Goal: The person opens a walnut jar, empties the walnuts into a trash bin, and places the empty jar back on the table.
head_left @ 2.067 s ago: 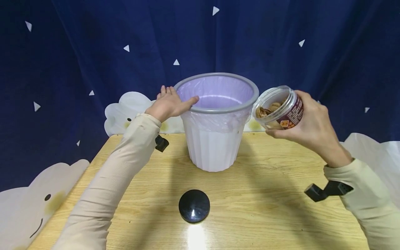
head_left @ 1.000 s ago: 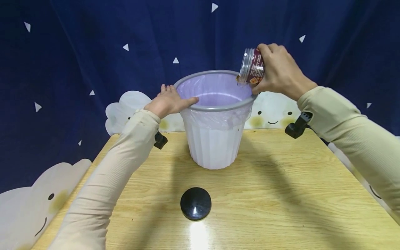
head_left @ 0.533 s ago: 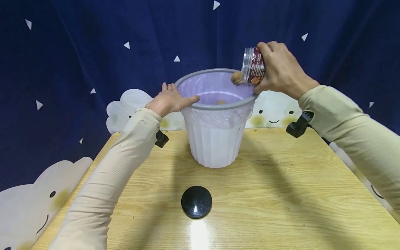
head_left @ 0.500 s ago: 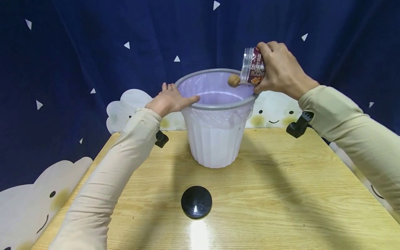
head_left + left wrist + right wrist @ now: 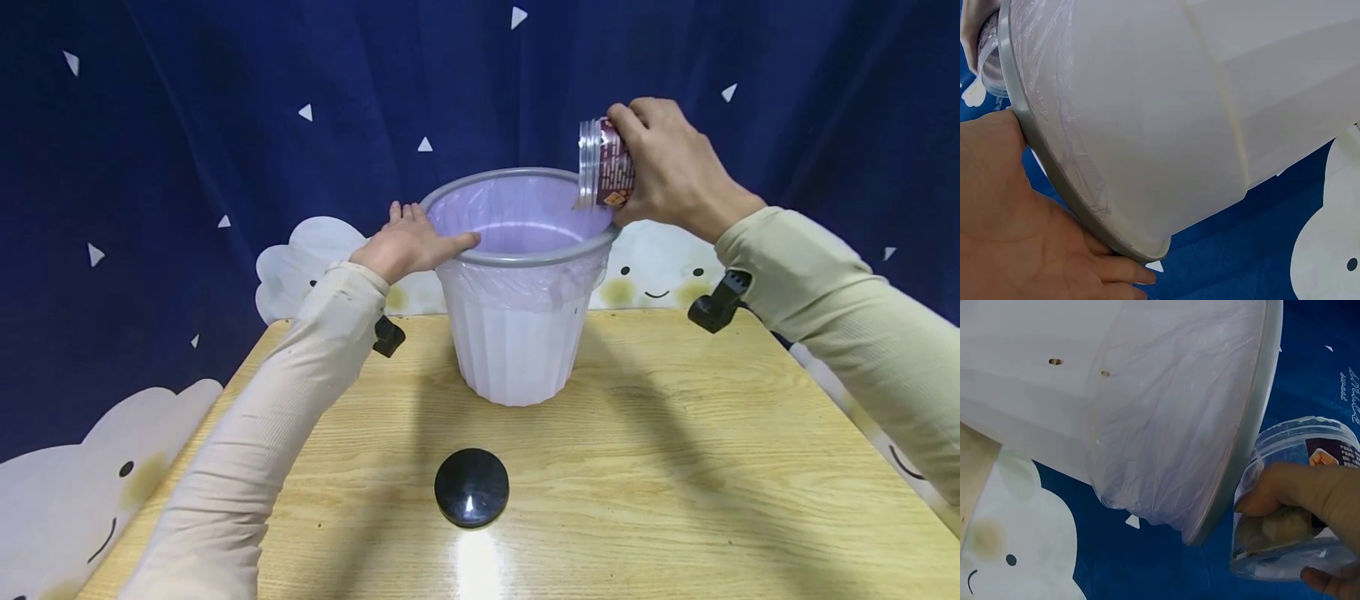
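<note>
My right hand (image 5: 671, 171) grips a clear plastic jar (image 5: 611, 162) with a maroon label. The jar is tipped on its side over the right rim of the trash bin (image 5: 517, 333), its mouth facing left into the bin. In the right wrist view, brown walnut pieces (image 5: 1275, 528) show through the jar's wall, partly behind the fingers. My left hand (image 5: 408, 246) rests on the bin's left rim with fingers straight and the thumb over the edge. A pale purple liner bag (image 5: 525, 208) lines the white bin under its grey rim. The bin's bottom is hidden.
A round black lid (image 5: 472, 487) lies on the wooden table (image 5: 637, 483) in front of the bin. Behind hangs a dark blue curtain (image 5: 360, 83) with white triangles. Cloud-shaped pictures (image 5: 652, 262) stand along the table's back and sides.
My right hand brought the jar from right of the bin up over its rim and tipped it. About half a second ago walnuts fell from its mouth into the bin. The left hand stayed.
</note>
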